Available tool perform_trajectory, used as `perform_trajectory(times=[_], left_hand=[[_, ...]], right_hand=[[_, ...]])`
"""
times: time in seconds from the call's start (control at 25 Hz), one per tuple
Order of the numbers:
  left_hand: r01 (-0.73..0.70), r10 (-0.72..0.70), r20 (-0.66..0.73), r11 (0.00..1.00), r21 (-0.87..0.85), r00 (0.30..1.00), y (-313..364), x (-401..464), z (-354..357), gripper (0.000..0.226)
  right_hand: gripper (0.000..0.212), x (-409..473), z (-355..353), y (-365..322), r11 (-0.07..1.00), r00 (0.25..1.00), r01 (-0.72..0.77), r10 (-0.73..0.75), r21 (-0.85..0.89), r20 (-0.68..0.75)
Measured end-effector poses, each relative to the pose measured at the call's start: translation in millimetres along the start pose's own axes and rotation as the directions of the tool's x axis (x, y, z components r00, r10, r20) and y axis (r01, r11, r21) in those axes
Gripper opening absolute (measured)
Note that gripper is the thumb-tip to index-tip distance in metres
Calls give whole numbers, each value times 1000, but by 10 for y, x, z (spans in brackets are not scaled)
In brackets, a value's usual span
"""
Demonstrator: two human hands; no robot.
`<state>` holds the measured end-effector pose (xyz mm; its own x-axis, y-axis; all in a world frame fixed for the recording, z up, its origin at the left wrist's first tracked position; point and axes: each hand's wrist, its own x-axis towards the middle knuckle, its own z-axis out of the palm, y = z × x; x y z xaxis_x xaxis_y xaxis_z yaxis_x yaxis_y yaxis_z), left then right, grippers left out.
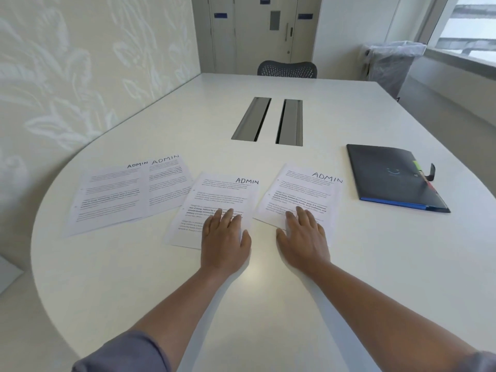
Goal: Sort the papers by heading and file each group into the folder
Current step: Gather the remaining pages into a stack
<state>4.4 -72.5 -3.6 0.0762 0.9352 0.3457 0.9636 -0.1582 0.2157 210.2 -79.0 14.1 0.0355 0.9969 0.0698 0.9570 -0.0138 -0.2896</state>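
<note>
Several printed sheets headed "ADMIN" lie on the white table (268, 304). Two overlapping sheets (123, 194) sit at the left. A middle sheet (214, 200) lies under my left hand (224, 242), which rests flat on its lower part with straight fingers. A right sheet (303, 191) lies under my right hand (303, 237), also flat with fingers spread. A closed dark folder (389, 175) with coloured tabs and an elastic strap lies to the right of the papers, apart from both hands.
Two metal cable slots (268, 120) are set in the table beyond the papers. A mesh chair (287, 69) stands at the far edge, a lined bin (391, 65) at the back right. A patterned wall runs along the left.
</note>
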Motion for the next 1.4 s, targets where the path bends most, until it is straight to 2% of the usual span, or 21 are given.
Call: perform_trajectory(times=[0.16, 0.36, 0.56, 0.68, 1.0, 1.12, 1.28, 1.4], left_hand=[[10, -6, 125, 1000, -29, 992, -3, 82, 15, 33], [8, 1, 144, 998, -61, 990, 2, 92, 26, 31], [-56, 81, 170, 988, -145, 982, 18, 142, 13, 29], [-93, 135, 220, 977, -192, 966, 17, 211, 11, 34], [-193, 238, 320, 967, -166, 917, 28, 267, -1, 55], [-172, 230, 335, 966, -193, 914, 1, 271, -9, 61], [-43, 169, 333, 934, -353, 928, 0, 287, -41, 70], [-9, 175, 306, 881, -474, 936, -42, 280, -42, 66]], right_hand=[[66, 64, 71, 26, 997, 1000, -8, 9, -74, 0], [64, 101, 120, 65, 996, 999, -47, 47, -73, -3], [55, 73, 116, 47, 995, 995, -78, 74, -62, -60], [49, 45, 93, 3, 992, 991, -108, 103, -60, -83], [62, -4, 11, -93, 993, 993, -102, 98, -59, -63], [57, -39, -12, -149, 997, 997, -56, 53, -59, -52], [60, -20, -20, -185, 994, 997, 57, -62, -89, -51], [65, 10, 64, -320, 987, 987, 155, -157, -50, -35]])
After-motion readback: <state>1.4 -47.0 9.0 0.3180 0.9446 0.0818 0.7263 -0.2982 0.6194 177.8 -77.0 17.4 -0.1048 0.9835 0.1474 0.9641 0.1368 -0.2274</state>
